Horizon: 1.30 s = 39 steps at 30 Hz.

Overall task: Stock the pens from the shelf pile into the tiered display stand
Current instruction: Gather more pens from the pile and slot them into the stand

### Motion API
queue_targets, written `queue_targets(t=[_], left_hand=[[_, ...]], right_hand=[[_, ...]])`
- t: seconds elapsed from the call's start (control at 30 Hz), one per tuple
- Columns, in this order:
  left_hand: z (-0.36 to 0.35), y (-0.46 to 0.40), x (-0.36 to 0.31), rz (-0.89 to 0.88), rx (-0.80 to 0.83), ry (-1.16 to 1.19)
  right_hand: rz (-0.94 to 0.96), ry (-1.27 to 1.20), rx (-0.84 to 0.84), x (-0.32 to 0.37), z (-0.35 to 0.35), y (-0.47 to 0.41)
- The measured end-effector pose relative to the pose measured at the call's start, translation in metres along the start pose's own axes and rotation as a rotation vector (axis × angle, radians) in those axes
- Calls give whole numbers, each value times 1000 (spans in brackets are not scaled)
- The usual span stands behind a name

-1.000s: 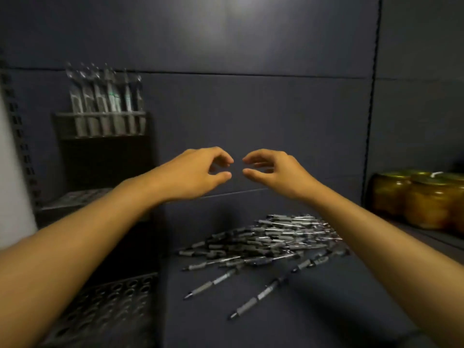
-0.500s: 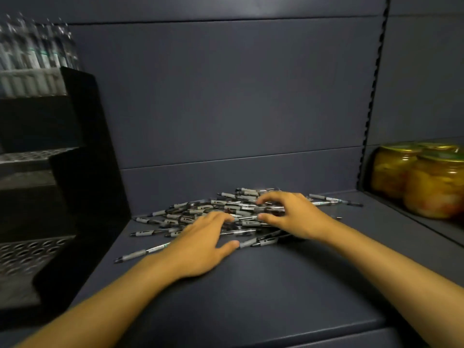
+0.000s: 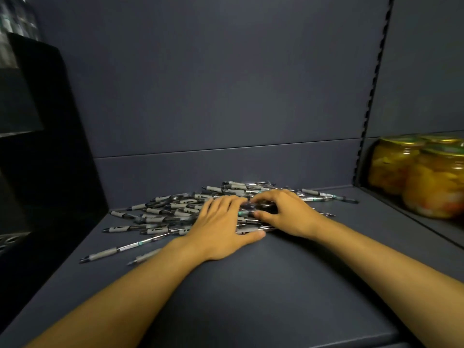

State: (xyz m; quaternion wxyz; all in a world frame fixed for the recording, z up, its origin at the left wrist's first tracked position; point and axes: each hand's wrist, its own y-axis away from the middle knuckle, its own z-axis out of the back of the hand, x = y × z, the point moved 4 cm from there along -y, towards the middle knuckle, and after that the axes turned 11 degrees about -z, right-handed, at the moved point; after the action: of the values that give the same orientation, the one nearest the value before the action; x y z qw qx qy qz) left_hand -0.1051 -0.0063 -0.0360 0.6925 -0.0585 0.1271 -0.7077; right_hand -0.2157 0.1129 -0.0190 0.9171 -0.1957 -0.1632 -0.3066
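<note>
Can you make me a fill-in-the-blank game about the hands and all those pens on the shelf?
1. Both hands, the left hand and the right hand, rest on the pile of ____.
2. The jars with yellow food inside stand on the ____ side of the shelf.
3. The tall black display stand is on the ____ side of the pile.
4. The wall behind the pile is dark ____.

Missing words: pens; right; left; grey
</note>
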Motion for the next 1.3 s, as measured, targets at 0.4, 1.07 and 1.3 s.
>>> queue_targets(t=[0.4,1.07,1.3], left_hand=[[14,-15,4,-34,2,-184],[20,-2,-26,-225,19,-250],[12,0,-29,-260,6,-239]], right_hand=[[23,-350,-32,-10,13,-1],[-49,-498,36,-23,23,10],[-37,-422,44,-18,22,16]])
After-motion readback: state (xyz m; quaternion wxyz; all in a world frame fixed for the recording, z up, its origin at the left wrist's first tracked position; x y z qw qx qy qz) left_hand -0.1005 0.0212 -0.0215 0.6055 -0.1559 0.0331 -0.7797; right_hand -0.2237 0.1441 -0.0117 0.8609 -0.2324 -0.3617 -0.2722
